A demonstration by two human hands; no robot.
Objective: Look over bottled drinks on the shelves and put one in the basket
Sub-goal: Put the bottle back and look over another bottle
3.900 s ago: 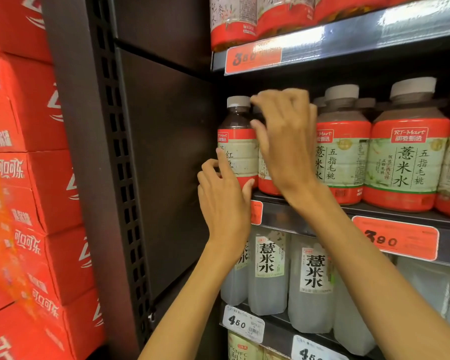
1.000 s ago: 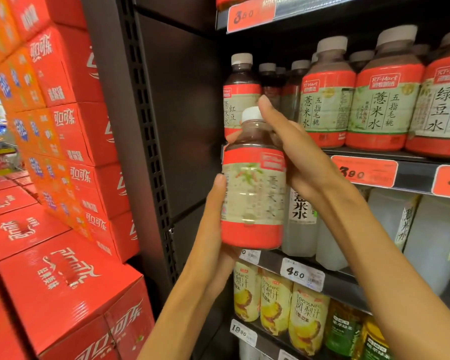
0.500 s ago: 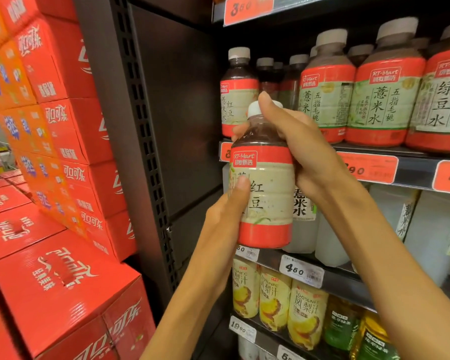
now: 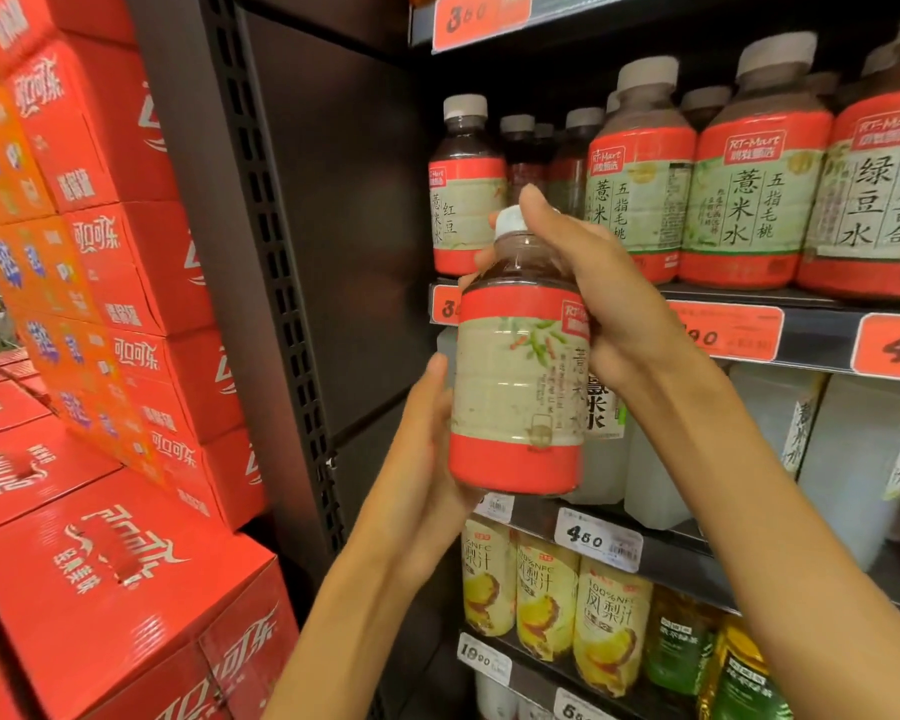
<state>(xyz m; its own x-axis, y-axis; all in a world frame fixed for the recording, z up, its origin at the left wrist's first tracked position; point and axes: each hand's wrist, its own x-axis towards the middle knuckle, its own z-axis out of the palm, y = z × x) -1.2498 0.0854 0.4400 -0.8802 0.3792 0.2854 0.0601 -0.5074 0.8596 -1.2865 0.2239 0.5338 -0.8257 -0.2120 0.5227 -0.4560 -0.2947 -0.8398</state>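
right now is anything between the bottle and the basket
Cannot tell: no basket shows in this view. The bottle is off the shelf, held by the left hand low and the right hand at its neck.

Dark shelving (image 4: 292, 252) — stacked red cartons (image 4: 100, 579)

Warm store light, wide-angle edge bending

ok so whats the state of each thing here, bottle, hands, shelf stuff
held bottle: off the shelf, upright, cap on, gripped by both hands
left hand: cupping the bottle's lower side and base
right hand: fingers curled round the neck and shoulder
shelf bottles: upright, capped, on the shelf
pineapple juice bottles: upright on a lower shelf
red cartons: stacked, closed
basket: not in view
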